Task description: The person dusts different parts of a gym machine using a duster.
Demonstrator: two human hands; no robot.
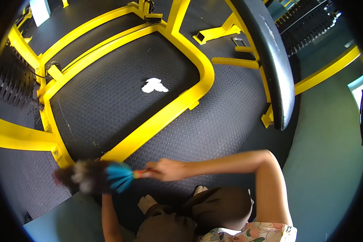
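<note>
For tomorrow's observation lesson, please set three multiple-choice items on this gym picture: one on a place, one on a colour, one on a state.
1. Where does the white scrap lie?
A. On the black mat inside the yellow frame
B. On the padded bench
C. On the teal floor

2. What colour is the band of the feather duster next to its handle?
A. Red
B. Bright blue
C. White

3. How does the right hand stand to the duster?
A. Open and apart from it
B. Closed around its handle
C. Resting flat on the bench

Answers:
1 A: the scrap sits on the studded mat that the yellow frame borders.
2 B: blue feathers fan out just ahead of the handle.
3 B: the fingers wrap the handle; the left hand is hidden behind the duster head.
</note>
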